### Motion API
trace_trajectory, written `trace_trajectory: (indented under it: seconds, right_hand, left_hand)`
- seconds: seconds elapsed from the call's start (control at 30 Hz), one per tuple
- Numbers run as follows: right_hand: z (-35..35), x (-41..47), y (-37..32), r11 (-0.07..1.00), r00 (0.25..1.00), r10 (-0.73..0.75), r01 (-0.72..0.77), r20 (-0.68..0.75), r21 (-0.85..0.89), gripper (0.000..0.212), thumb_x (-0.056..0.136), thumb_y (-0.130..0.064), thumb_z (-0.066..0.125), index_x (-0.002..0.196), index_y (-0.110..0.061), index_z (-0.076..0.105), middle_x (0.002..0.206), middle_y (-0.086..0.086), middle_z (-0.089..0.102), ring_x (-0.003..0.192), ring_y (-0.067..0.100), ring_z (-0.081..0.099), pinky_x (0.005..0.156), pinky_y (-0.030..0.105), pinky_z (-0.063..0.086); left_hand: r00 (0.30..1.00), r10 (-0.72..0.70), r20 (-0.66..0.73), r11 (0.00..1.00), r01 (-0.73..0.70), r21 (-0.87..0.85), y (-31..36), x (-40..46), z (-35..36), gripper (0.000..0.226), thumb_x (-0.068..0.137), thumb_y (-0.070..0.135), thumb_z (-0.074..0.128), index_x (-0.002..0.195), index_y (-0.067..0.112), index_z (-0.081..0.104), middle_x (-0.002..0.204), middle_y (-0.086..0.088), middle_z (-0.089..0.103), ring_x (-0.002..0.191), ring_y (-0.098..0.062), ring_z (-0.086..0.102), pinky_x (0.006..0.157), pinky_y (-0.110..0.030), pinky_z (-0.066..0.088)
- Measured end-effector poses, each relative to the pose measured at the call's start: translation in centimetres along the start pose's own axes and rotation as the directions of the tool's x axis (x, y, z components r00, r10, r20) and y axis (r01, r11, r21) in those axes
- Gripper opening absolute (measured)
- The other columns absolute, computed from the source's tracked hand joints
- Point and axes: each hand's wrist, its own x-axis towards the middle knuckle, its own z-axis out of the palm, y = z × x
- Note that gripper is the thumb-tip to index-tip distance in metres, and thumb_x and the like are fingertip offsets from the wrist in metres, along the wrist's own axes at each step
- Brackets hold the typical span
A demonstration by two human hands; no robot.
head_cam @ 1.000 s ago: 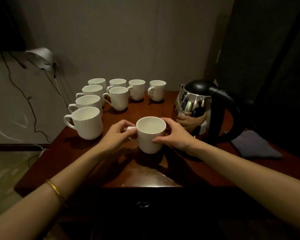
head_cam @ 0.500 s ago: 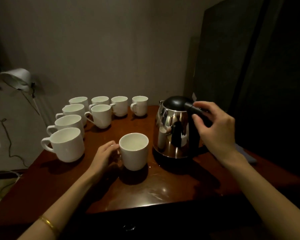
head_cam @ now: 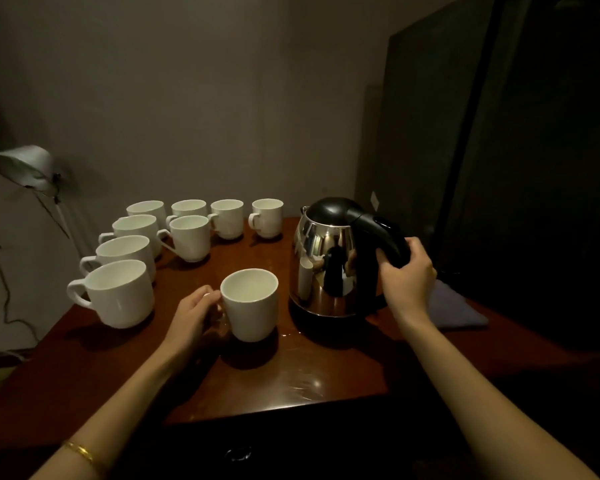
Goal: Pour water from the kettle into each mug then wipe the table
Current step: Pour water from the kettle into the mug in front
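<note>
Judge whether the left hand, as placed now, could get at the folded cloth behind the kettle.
Probably not directly: the left hand holds the front mug's handle, and the kettle and right hand stand between it and the cloth.

Single head-worn wide-angle view, looking forward and down, close over the table, wall behind

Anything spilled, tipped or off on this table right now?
Nothing stands out. All nine white mugs stand upright, the kettle sits level, right hand on its handle, left hand at the front mug. The table gloss hides whether it is wet.
</note>
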Motion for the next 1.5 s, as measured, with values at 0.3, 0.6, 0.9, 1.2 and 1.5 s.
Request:
trace_trajectory:
  seconds: [0.3, 0.6, 0.9, 1.2, 1.5]
  right_hand:
    - [2.2, -0.6, 1.0, 0.954, 0.955, 0.199, -0.138, -0.22, 0.266, 0.021, 0.08, -0.014, 0.067, 0.072, -0.026, 0.052, 0.071, -0.009, 0.055, 0.07, 0.007, 0.055, 0.065, 0.022, 0.048]
    - [0.2, 3.3, 1.3, 0.942, 0.986, 0.166, -0.163, 0.017, 0.294, 0.018, 0.081, -0.008, 0.066, 0.074, -0.024, 0.061, 0.077, 0.001, 0.064, 0.079, 0.022, 0.064, 0.073, 0.038, 0.052]
    - [0.5, 7.9, -2.3, 0.961, 0.924, -0.126, 0.024, 0.36, 0.274, 0.019, 0.079, 0.003, 0.063, 0.079, -0.016, 0.062, 0.065, -0.013, 0.067, 0.065, -0.002, 0.063, 0.059, 0.011, 0.047]
    - [2.9, 9.0, -5.0, 0.972, 0.844, -0.225, 0.161, 0.486, 0.171, 0.012, 0.076, -0.007, 0.07, 0.078, -0.017, 0.063, 0.083, 0.009, 0.065, 0.085, 0.028, 0.064, 0.079, 0.04, 0.052]
    - [4.5, 8.9, -6.1, 0.955, 0.821, -0.291, 0.283, 0.492, 0.093, 0.016, 0.079, -0.009, 0.067, 0.077, -0.023, 0.06, 0.08, 0.001, 0.063, 0.081, 0.018, 0.062, 0.075, 0.031, 0.051]
  left_hand:
    - [0.996, 0.091, -0.021, 0.996, -0.091, 0.003, -0.9, 1.1, -0.4, 0.031, 0.095, 0.018, 0.042, 0.067, 0.006, 0.045, 0.067, -0.01, 0.048, 0.063, -0.021, 0.048, 0.055, -0.028, 0.041]
    - [0.991, 0.131, -0.019, 0.991, -0.131, -0.011, -1.3, 2.2, -0.6, 0.03, 0.095, 0.019, 0.043, 0.069, 0.003, 0.046, 0.064, -0.01, 0.049, 0.057, -0.014, 0.051, 0.047, -0.022, 0.042]
    - [0.99, 0.116, -0.076, 0.992, -0.12, -0.048, -1.1, 1.9, -0.8, 0.03, 0.096, 0.02, 0.041, 0.072, 0.002, 0.045, 0.067, -0.013, 0.046, 0.062, -0.022, 0.045, 0.053, -0.029, 0.038]
    - [0.985, 0.085, -0.15, 0.988, -0.104, -0.119, -1.5, 2.2, -1.4, 0.032, 0.096, 0.02, 0.042, 0.067, 0.007, 0.042, 0.06, -0.008, 0.039, 0.055, -0.018, 0.038, 0.045, -0.024, 0.032]
    - [0.948, 0.108, -0.298, 0.989, -0.133, -0.066, -2.0, 2.9, -2.0, 0.035, 0.094, 0.015, 0.044, 0.06, 0.006, 0.042, 0.056, -0.012, 0.041, 0.045, -0.014, 0.042, 0.047, -0.028, 0.033]
